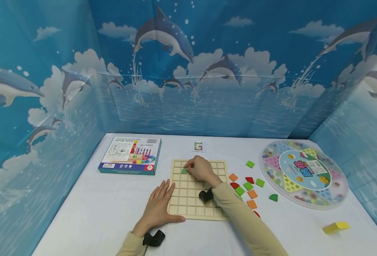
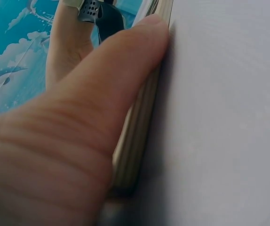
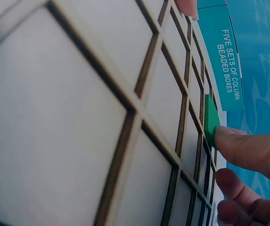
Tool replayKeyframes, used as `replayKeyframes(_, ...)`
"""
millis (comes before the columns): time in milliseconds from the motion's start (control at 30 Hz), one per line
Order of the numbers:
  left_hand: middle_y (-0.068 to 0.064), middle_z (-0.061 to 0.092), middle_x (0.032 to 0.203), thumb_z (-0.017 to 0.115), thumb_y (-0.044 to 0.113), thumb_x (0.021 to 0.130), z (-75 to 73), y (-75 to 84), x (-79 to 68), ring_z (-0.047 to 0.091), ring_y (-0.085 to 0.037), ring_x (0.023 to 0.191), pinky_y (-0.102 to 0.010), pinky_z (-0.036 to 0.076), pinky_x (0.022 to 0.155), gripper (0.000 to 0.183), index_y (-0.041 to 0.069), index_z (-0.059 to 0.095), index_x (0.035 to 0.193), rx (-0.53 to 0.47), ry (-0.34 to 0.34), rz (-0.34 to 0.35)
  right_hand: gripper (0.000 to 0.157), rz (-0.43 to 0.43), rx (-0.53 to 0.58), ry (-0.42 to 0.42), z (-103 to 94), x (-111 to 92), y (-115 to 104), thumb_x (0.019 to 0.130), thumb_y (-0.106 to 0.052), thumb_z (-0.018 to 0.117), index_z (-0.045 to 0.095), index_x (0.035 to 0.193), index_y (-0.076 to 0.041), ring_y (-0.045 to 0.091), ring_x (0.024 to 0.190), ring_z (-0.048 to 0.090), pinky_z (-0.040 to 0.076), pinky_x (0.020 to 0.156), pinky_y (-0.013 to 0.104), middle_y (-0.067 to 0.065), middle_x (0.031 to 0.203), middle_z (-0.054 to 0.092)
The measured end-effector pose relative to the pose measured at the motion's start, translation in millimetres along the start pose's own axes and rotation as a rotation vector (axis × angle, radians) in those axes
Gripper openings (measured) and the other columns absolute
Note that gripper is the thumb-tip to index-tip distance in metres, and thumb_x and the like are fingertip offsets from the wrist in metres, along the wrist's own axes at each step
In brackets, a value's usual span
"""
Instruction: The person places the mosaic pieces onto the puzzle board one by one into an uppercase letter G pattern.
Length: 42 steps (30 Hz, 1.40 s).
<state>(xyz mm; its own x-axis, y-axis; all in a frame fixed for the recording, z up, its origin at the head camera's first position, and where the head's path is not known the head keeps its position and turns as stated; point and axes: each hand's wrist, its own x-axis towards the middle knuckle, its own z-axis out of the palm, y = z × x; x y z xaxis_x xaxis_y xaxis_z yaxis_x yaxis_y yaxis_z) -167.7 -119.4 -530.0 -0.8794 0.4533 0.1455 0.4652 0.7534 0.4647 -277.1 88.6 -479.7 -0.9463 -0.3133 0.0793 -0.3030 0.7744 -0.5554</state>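
Observation:
A square wooden grid board lies on the white table. My right hand reaches over it and pinches a small green tile between thumb and fingers at the board's upper left cells. The tile's far side is partly hidden by the fingers in the head view. My left hand rests at the board's lower left corner, fingers spread along the left edge. Its thumb lies straight against the near edge in the left wrist view. A small card with a coloured G pattern lies behind the board.
Right of the board are scattered green, orange and red tiles. A round marble game board sits farther right, with a yellow block nearer me. A bead set box is at back left.

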Motion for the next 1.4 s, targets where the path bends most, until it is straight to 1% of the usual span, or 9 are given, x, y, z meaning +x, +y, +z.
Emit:
replayKeyframes(200,-0.013,0.015,0.156,0.067,0.075,0.063,1.4,0.1,-0.2,0.007,-0.028,0.143,-0.046,0.010,0.111,0.120,0.005,0.024,0.151,0.000,-0.005,-0.004,0.008,0.030,-0.012,-0.003,0.1,0,1,0.087,-0.019,0.071,0.078,0.089,-0.018,0.010,0.061,0.047,0.039,0.051,0.026,-0.004,0.077,0.051)
replayKeyframes(367,-0.015,0.017,0.155,0.067,0.075,0.064,1.8,0.4,0.2,0.009,-0.030,0.142,-0.048,0.012,0.111,0.119,0.004,0.026,0.150,0.002,0.006,0.011,0.011,-0.008,-0.010,-0.044,-2.0,-3,6,0.089,-0.017,0.068,0.077,0.096,-0.018,0.010,0.062,0.049,0.041,0.053,0.027,-0.004,0.079,0.058)
replayKeyframes(467,-0.016,0.018,0.155,0.069,0.073,0.064,1.2,0.7,0.5,0.010,-0.032,0.142,-0.050,0.013,0.110,0.118,0.003,0.027,0.149,0.001,0.014,0.018,0.019,-0.051,0.037,-0.104,-6.4,-7,12,0.092,-0.017,0.063,0.074,0.108,-0.016,0.012,0.062,0.048,0.040,0.055,0.028,-0.003,0.082,0.061)
replayKeyframes(567,-0.017,0.018,0.155,0.069,0.073,0.064,1.1,0.7,0.7,0.010,-0.033,0.142,-0.050,0.012,0.110,0.118,0.003,0.027,0.149,0.000,0.010,0.018,0.025,-0.091,0.130,-0.140,-14.1,-13,20,0.094,-0.017,0.060,0.069,0.117,-0.011,0.014,0.062,0.047,0.040,0.058,0.030,-0.001,0.085,0.060)
replayKeyframes(733,-0.016,0.018,0.155,0.069,0.073,0.064,1.5,0.7,0.4,0.010,-0.032,0.142,-0.051,0.013,0.110,0.119,0.003,0.027,0.149,-0.009,0.006,0.018,0.025,-0.111,0.221,-0.095,-30.8,-28,46,0.095,-0.020,0.060,0.069,0.114,-0.008,0.013,0.060,0.047,0.042,0.056,0.030,-0.002,0.088,0.060)
replayKeyframes(900,-0.017,0.018,0.155,0.069,0.073,0.063,1.0,0.2,-0.2,0.011,-0.033,0.142,-0.051,0.013,0.110,0.119,0.003,0.027,0.149,-0.014,0.017,0.020,0.019,-0.032,0.175,0.011,-56.0,-43,76,0.092,-0.024,0.065,0.073,0.103,-0.011,0.013,0.055,0.049,0.042,0.048,0.031,-0.002,0.084,0.060)
replayKeyframes(1000,-0.017,0.018,0.155,0.069,0.074,0.063,0.6,-0.4,-0.7,0.011,-0.034,0.141,-0.051,0.013,0.109,0.120,0.002,0.027,0.149,-0.017,0.022,0.025,0.019,0.016,0.127,0.049,-73.4,-52,95,0.091,-0.027,0.066,0.073,0.100,-0.012,0.016,0.054,0.048,0.040,0.044,0.032,-0.001,0.082,0.060)
replayKeyframes(1200,-0.018,0.018,0.155,0.068,0.074,0.063,0.7,-1.7,-1.1,0.012,-0.034,0.141,-0.051,0.013,0.109,0.120,0.002,0.027,0.149,-0.007,0.027,0.034,0.021,0.103,0.001,0.101,-104.6,-66,127,0.090,-0.028,0.067,0.074,0.096,-0.009,0.017,0.062,0.049,0.040,0.052,0.031,0.001,0.082,0.062)
replayKeyframes(1400,-0.015,0.016,0.156,0.070,0.073,0.063,1.0,-1.2,-1.0,0.009,-0.030,0.142,-0.048,0.011,0.111,0.120,0.005,0.025,0.150,-0.004,0.008,0.015,0.032,0.269,-0.084,0.081,-126.8,-70,145,0.086,-0.032,0.070,0.072,0.100,-0.003,0.022,0.070,0.053,0.043,0.059,0.035,0.010,0.088,0.064)
